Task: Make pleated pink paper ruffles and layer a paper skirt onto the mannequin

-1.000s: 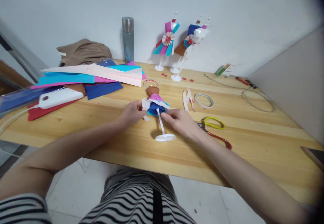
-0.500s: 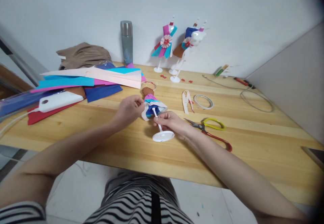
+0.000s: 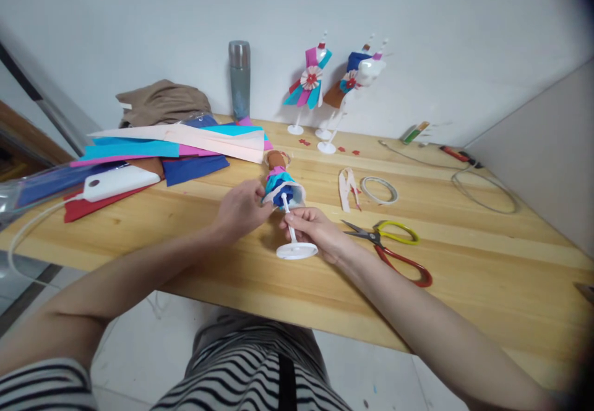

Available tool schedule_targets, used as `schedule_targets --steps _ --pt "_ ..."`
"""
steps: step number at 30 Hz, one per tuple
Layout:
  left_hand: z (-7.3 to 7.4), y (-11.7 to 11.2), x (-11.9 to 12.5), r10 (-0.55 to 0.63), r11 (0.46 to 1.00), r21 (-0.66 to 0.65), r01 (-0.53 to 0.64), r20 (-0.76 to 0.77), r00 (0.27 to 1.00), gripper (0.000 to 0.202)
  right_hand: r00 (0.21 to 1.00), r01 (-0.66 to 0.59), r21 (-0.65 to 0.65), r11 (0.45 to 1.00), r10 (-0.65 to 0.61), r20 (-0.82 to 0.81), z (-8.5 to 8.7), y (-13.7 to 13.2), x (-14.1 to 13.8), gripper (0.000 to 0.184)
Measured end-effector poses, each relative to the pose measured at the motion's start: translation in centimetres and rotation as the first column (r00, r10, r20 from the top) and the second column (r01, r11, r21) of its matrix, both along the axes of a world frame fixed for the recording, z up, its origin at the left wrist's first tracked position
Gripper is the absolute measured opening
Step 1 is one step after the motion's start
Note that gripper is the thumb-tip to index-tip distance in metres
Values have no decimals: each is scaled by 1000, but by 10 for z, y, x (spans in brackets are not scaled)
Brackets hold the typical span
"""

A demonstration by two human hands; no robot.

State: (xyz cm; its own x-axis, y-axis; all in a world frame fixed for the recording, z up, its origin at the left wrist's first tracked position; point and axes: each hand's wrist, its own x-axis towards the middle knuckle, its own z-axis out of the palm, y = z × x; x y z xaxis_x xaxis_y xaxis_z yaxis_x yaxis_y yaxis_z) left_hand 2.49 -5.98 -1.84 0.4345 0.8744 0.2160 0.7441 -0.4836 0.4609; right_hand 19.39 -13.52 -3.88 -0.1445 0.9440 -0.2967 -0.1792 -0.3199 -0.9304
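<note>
A small dress form on a white stand lies tilted with its round base toward me. It wears a brown top and a layered paper skirt in pink, turquoise, pale pink and blue. My right hand is closed around the white stem just below the skirt. At the skirt's left edge, my left hand pinches the hem of the paper skirt between thumb and fingers. Scissors with one yellow and one red handle lie open right of my right hand.
Several dressed forms stand by the wall beside a flask. Coloured paper sheets, a brown cloth and a white power strip are at left. A tape roll, pale strip and cable lie at right.
The dress form has tipped slightly, its skirt now turned more away from the left. My left hand has shifted a little along the skirt's edge; my right hand keeps its hold.
</note>
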Motion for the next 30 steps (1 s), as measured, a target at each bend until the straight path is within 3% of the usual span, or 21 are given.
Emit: schedule_targets --steps 2,3,6,8,10,12,15,17,21,24,26,28,30 --pt "1 1 0 -25 966 256 32 -32 999 4 997 17 -30 999 -20 -78 -1 -1 -2 45" --pt "1 2 0 -53 912 404 68 -48 997 5 993 21 -48 999 -26 -116 -2 -1 -4 45" --pt "1 5 -3 -187 628 754 193 -94 978 13 979 11 -93 996 -29 -202 -7 -3 -7 43" --pt "-3 6 -4 -287 469 844 259 -132 949 14 968 -7 -126 992 -24 -249 -9 -5 -9 39" --pt "-9 6 -5 -362 408 857 316 -166 917 11 959 -35 -157 987 -11 -283 -10 -7 -10 33" --pt "-16 5 -6 -397 443 826 350 -170 902 6 959 -59 -187 981 3 -284 -9 -9 -10 29" --pt "-23 4 -6 -388 548 762 344 -132 912 6 977 -60 -238 969 9 -213 -7 -11 -12 24" --pt "-24 3 -7 -419 558 745 365 -127 899 14 988 -62 -259 964 23 -152 -6 -10 -14 25" --pt "-24 0 -6 -517 511 728 456 -163 840 12 996 -88 -260 961 88 -13 -4 -7 -18 33" --pt "-24 2 -3 -465 574 672 468 -202 862 13 956 -132 -207 969 179 231 3 -12 -16 35" --pt "-24 5 -1 -391 676 595 435 -211 896 14 815 -199 -77 977 209 540 11 -22 -11 36" --pt "-21 7 0 -329 781 489 388 -205 922 13 490 -270 95 958 52 870 20 -36 -4 31" --pt "-16 5 0 -288 859 382 340 -187 939 12 195 -257 192 947 -144 970 27 -49 5 21"
